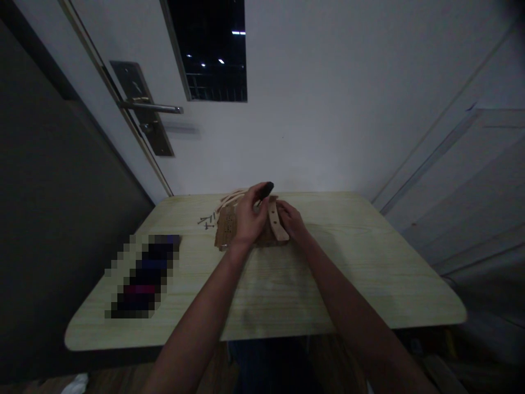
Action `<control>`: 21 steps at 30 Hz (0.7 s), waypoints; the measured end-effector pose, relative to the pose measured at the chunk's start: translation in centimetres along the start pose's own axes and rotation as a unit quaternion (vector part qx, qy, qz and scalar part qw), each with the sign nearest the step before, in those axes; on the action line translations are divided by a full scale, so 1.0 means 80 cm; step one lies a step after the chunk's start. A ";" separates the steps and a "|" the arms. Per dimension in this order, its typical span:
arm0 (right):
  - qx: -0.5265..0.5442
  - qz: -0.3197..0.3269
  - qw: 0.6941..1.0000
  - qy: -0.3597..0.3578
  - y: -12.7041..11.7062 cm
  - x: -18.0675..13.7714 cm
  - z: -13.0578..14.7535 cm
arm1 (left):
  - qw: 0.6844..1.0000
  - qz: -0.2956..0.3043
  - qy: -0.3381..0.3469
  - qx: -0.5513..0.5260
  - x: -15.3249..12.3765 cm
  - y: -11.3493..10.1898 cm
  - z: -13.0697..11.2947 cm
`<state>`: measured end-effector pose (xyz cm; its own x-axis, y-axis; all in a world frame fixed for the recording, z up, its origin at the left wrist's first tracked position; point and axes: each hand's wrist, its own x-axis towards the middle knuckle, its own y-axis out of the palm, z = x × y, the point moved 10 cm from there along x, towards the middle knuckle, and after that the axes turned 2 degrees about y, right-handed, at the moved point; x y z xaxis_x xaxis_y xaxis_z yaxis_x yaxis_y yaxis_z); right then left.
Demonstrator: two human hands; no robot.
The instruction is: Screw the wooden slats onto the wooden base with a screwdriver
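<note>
Fingers of my left hand (250,216) are curled round a short black handle (266,190); the rest of that tool is hidden, so its kind does not show. Close beside it, my right hand (290,216) grips a curved, pale wooden piece with holes (276,223) by its right side. The wooden piece stands tilted over a sheet of brown cardboard (225,232) with dark print. Behind my left hand lie several curved wooden strips (232,197). Loose screws (207,220) are scattered just left of the cardboard.
The pale wood-grain table (369,273) has rounded front corners and meets a white door (307,109) at its back. A metal door handle (156,108) juts out at the upper left. On the table's left side lies a dark, pixel-blurred flat object (145,276).
</note>
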<state>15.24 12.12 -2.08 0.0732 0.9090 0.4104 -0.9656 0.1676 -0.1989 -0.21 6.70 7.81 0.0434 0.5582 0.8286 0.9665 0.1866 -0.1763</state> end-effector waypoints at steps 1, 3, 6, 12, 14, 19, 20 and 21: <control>0.015 -0.013 1.000 -0.003 -0.004 0.000 0.002 | 1.000 0.007 0.016 0.020 0.001 0.000 -0.004; 0.040 -0.045 0.998 -0.014 -0.014 0.000 0.010 | 0.997 0.027 0.043 0.064 0.001 0.002 -0.011; 0.042 -0.081 0.994 -0.052 -0.031 -0.003 0.036 | 0.991 0.045 0.052 0.110 0.001 0.002 -0.010; -0.029 -0.061 0.988 -0.139 -0.026 -0.022 0.088 | 0.987 0.114 0.060 0.098 -0.006 0.020 -0.005; -0.012 -0.051 0.990 -0.132 -0.020 -0.024 0.087 | 0.985 0.137 0.065 0.085 -0.009 0.030 -0.008; 0.033 -0.050 0.992 -0.114 -0.018 -0.022 0.084 | 0.975 0.168 0.077 0.124 -0.005 0.033 -0.017; 0.044 -0.053 0.991 -0.111 -0.020 -0.022 0.084 | 0.968 0.166 0.055 0.180 -0.001 0.025 -0.011; 0.056 -0.056 0.991 -0.109 -0.022 -0.022 0.085 | 0.959 0.158 0.020 0.235 0.002 0.013 -0.001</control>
<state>15.11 7.65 3.64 0.1385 0.7813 0.6086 -0.9768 0.2090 -0.0461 0.81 6.92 7.83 0.3344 0.6174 0.7120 0.6833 0.3614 -0.6344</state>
